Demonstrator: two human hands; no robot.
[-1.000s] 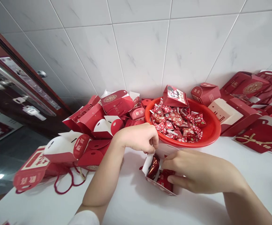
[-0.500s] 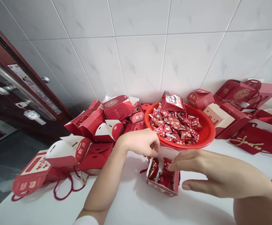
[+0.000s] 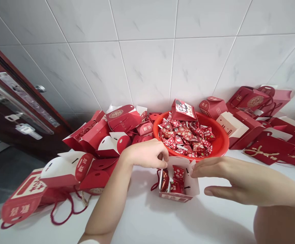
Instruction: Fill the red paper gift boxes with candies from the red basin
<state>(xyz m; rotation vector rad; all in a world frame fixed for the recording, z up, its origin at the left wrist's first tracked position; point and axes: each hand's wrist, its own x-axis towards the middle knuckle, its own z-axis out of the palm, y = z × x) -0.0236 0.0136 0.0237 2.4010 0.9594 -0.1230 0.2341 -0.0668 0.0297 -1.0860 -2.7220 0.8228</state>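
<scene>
A small red-and-white cardboard candy box (image 3: 179, 196) stands on the white table with its top flaps up. Inside lie several red wrapped candies (image 3: 177, 186) and a shiny dark-red packet (image 3: 165, 180). My left hand (image 3: 150, 154) has its fingers curled down in a pinch on the box's back-left edge; the fingertips are partly hidden. On the other side, my right hand (image 3: 229, 179) has its fingers stretched out and its thumb apart. Those fingertips touch the box's right flap and hold nothing. A dark-red cord hangs at the box's left side.
Behind the box is a red plastic basin (image 3: 221, 140) of wrapped candies, with a small red box (image 3: 184, 110) on top. Red gift boxes (image 3: 83, 169) crowd the left, more red boxes (image 3: 269, 145) the right. A tiled wall (image 3: 144, 71) closes the back; a door with keys (image 3: 27, 130) is left.
My right fingers have come up out of the box to its right flap, which now leans outward. The candies inside show more fully. My left hand keeps its grip; the view has shifted slightly.
</scene>
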